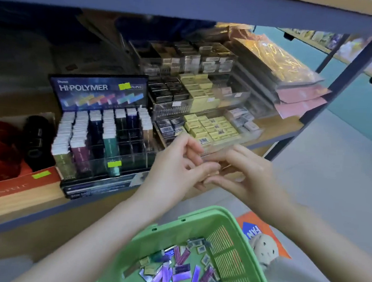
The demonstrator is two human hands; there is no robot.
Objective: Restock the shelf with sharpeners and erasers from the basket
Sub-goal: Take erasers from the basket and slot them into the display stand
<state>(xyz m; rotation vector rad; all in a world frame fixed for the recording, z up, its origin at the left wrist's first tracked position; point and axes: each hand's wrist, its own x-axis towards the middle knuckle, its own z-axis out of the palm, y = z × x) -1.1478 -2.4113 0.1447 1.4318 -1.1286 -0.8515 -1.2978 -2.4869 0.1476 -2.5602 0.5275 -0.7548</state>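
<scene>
A green plastic basket [174, 222] sits at the bottom of the view with several small wrapped erasers [181, 271] loose inside. On the wooden shelf [284, 124] stands a tiered clear tray [248, 94] of yellow and black erasers, and a Hi-Polymer display stand [100, 89] with rows of erasers. My left hand [174, 164] and my right hand [245, 170] meet in front of the tray's lowest tier, fingers touching at its clear front edge. Whether either hand holds an item is hidden by the fingers.
Red and black round items [6, 146] lie in a red box at the left. Flat packets in gold and pink wrap [282, 68] are stacked at the shelf's right end. An upper shelf board [191, 1] hangs overhead. A plush toy [265, 249] lies beside the basket.
</scene>
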